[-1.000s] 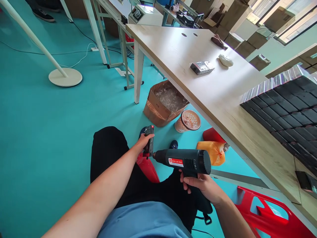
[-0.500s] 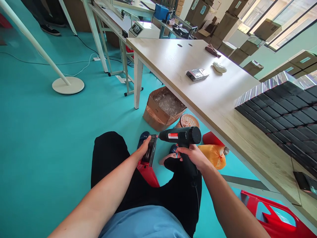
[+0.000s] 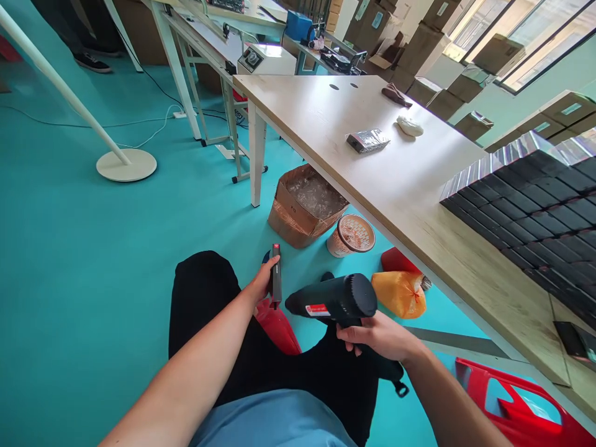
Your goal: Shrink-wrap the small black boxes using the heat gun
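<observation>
A narrow black box [image 3: 276, 279] with a red end stands on edge in my left hand [image 3: 265, 278], above my lap. My right hand [image 3: 377, 336] is wrapped round the handle of a black heat gun [image 3: 333, 298] with a red and white label. The gun's nozzle points left at the lower part of the box, with a small gap between them. Below the box, something red [image 3: 278, 326] shows between my legs.
A table [image 3: 372, 180] on the right bears a wrapped box [image 3: 367, 141], a white lump [image 3: 410, 126] and stacked black boxes [image 3: 549, 205]. Beneath it are a carton [image 3: 298, 217], a basket [image 3: 351, 236] and an orange bag [image 3: 400, 293]. A person's shoe [image 3: 92, 63] shows at upper left.
The black box has turned so that its narrow side shows. The heat gun has moved down and tilted, its nozzle now by the box's lower part instead of its top.
</observation>
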`<action>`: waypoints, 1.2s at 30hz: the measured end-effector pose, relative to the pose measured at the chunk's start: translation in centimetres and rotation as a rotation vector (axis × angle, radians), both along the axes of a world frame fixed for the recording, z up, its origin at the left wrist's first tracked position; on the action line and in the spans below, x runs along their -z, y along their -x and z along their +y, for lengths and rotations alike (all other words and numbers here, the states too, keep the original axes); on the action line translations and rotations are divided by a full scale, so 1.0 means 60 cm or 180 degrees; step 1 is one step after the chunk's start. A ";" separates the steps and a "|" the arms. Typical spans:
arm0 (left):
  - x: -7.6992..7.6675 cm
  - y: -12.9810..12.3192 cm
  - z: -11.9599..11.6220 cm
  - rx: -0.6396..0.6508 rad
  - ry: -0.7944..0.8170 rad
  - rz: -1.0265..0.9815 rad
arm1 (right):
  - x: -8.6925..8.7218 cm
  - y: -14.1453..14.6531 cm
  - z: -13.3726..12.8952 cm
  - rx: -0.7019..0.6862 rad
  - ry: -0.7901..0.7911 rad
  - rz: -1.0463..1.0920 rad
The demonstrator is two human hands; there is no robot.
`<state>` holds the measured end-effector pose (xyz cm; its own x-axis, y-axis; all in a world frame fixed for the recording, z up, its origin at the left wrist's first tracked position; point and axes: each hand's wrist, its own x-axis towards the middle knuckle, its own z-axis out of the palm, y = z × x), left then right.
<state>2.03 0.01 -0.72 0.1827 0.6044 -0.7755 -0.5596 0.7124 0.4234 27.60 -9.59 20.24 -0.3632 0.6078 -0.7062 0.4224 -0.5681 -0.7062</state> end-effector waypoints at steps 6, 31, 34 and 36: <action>-0.055 0.003 0.007 -0.0201 -0.0077 -0.0909 | 0.047 0.010 -0.100 0.1443 -0.0369 0.0645; -0.060 -0.001 -0.008 0.1270 0.0021 -0.0886 | 0.062 -0.007 -0.054 0.3710 0.0585 0.1758; -0.049 0.001 -0.007 0.1293 -0.0003 -0.0954 | 0.068 -0.012 -0.051 0.3754 0.0636 0.1798; -0.041 0.002 -0.008 0.1335 0.0000 -0.0940 | 0.070 -0.012 -0.047 0.3733 0.0651 0.1777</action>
